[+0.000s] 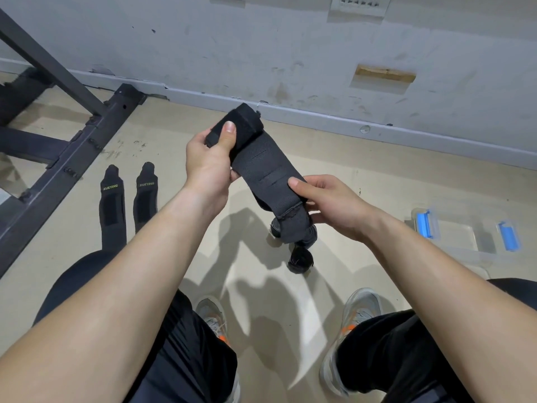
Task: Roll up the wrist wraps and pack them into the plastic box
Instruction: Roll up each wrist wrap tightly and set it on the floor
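Beige floor [377,184], scuffed grey wall [261,53], some black metal frame [87,135] off to the left, so basically a gym corner. The person is sitting low with one black wrist wrap [261,161] held up in the air between both hands. The left hand [209,167] is clamped round the thick top end with the thumb pressed flat on it, I'd guess to keep that bit from springing loose. The right hand [331,205] pinches the strap lower down, thumb on top, which keeps the stretch between them fairly taut. That seems sensible if you want a tight roll. The rest of the strap dangles below the right hand. There's a dark lump [300,258] under it and I can't tell if that's the strap's tail or something separate. Two more wraps [112,205] lie flat side by side on the floor to the left, not rolled yet. The clear plastic box [459,237] with blue clips [423,225] sits on the floor to the right, within easy reach and looking empty from here.
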